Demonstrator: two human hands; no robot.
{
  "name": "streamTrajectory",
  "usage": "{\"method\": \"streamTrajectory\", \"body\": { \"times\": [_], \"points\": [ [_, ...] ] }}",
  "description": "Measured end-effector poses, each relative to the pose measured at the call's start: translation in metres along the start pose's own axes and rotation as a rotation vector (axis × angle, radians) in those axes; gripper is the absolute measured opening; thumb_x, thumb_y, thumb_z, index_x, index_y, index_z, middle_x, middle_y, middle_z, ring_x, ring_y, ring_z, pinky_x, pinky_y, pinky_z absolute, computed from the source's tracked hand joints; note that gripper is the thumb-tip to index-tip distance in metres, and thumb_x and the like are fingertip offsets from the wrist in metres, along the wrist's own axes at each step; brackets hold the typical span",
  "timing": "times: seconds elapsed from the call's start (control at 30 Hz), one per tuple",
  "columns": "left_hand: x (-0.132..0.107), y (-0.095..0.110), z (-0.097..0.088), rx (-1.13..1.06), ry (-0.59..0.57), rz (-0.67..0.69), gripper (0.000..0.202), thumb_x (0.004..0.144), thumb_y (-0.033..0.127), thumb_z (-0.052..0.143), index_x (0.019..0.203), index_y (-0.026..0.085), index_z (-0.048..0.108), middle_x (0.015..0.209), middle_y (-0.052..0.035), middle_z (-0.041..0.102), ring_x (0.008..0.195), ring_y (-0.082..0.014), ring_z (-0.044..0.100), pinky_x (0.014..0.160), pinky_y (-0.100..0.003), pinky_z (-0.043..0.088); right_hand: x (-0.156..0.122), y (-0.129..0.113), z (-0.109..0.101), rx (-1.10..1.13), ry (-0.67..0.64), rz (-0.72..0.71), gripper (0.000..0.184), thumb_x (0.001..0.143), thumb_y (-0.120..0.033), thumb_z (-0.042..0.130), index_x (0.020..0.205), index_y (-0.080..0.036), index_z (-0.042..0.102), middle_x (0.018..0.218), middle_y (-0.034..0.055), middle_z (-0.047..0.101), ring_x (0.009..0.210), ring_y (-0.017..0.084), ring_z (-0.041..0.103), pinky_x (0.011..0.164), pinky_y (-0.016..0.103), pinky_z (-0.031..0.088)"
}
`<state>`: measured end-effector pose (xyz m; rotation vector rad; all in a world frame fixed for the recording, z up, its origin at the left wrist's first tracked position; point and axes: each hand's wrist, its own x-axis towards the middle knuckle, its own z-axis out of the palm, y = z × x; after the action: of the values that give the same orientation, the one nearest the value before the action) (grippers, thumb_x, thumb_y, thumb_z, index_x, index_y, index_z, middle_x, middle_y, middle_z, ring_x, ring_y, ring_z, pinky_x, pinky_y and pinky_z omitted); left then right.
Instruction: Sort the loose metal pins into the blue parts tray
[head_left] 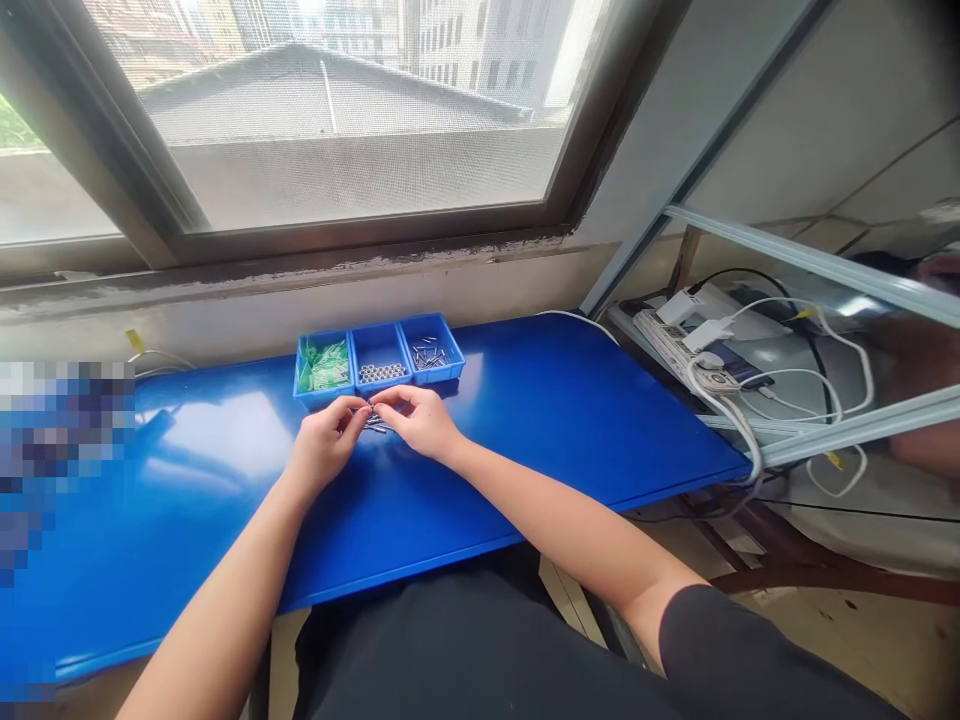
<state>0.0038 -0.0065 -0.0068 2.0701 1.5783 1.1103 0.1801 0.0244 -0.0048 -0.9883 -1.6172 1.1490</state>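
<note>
My left hand (324, 437) and my right hand (421, 422) meet fingertip to fingertip just in front of three joined blue bins. Both are closed in a pinch around something small and dark, too small to name. Beneath the fingers, several thin metal pins (376, 427) lie on the blue table. The left bin (297, 378) holds green-tinted clear plastic pieces (327, 366). Rows of small round metal rings or nuts (382, 373) sit in the middle bin (375, 342). In the right bin (441, 375) are loose metal pins (430, 354).
The glossy blue table (585, 420) stands against a wall under a window (360, 150). At the right, a metal frame (817, 262) borders a shelf with a power strip (712, 372), chargers and white cables (862, 375). A pixelated patch covers the far left.
</note>
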Motion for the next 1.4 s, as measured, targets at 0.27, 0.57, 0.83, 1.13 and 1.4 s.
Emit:
{"method": "streamTrajectory", "body": {
  "times": [0.27, 0.57, 0.83, 1.13, 1.4],
  "points": [
    [-0.001, -0.0025, 0.0017, -0.025, 0.002, 0.021, 0.021, 0.09, 0.038, 0.058, 0.1, 0.02, 0.063, 0.057, 0.0072, 0.048, 0.049, -0.0079, 0.041, 0.054, -0.02, 0.039, 0.0001, -0.0004, 0.0009, 0.002, -0.002, 0.012, 0.018, 0.082, -0.024, 0.064, 0.093, -0.015, 0.074, 0.091, 0.0061, 0.075, 0.079, 0.015, 0.069, 0.069, 0.024, 0.053],
    [-0.0004, 0.0005, -0.0008, 0.002, -0.025, 0.015, 0.027, 0.092, 0.043, 0.053, 0.09, 0.018, 0.065, 0.061, 0.0027, 0.057, 0.053, -0.0094, 0.047, 0.054, -0.021, 0.04, -0.0007, 0.0022, 0.0013, -0.025, -0.014, -0.011, 0.019, 0.083, -0.028, 0.064, 0.094, -0.016, 0.074, 0.094, 0.0058, 0.075, 0.083, 0.016, 0.069, 0.068, 0.025, 0.053],
    [-0.0009, 0.001, -0.0001, -0.011, 0.001, 0.018, 0.022, 0.091, 0.039, 0.056, 0.097, 0.019, 0.065, 0.056, 0.0062, 0.05, 0.049, -0.0082, 0.043, 0.054, -0.02, 0.04, 0.0, -0.0003, 0.0004, 0.011, -0.004, 0.012, 0.017, 0.082, -0.024, 0.065, 0.092, -0.015, 0.074, 0.092, 0.0061, 0.075, 0.081, 0.015, 0.069, 0.069, 0.025, 0.053],
    [0.0006, 0.0011, -0.0016, 0.041, -0.013, 0.018, 0.03, 0.093, 0.042, 0.05, 0.087, 0.018, 0.067, 0.07, -0.0007, 0.069, 0.057, -0.0114, 0.057, 0.057, -0.022, 0.044, -0.0022, 0.0004, 0.0007, -0.053, -0.035, -0.059, 0.02, 0.084, -0.03, 0.064, 0.095, -0.017, 0.074, 0.096, 0.0053, 0.075, 0.085, 0.015, 0.068, 0.067, 0.024, 0.05],
    [0.0015, 0.0003, -0.0013, 0.032, -0.02, 0.028, 0.033, 0.092, 0.044, 0.051, 0.087, 0.017, 0.069, 0.07, -0.002, 0.07, 0.058, -0.0123, 0.058, 0.057, -0.022, 0.044, -0.0004, 0.0031, -0.0008, -0.175, -0.05, -0.156, 0.017, 0.085, -0.03, 0.063, 0.092, -0.02, 0.075, 0.095, 0.0043, 0.074, 0.084, 0.015, 0.066, 0.072, 0.026, 0.051]
  ]
}}
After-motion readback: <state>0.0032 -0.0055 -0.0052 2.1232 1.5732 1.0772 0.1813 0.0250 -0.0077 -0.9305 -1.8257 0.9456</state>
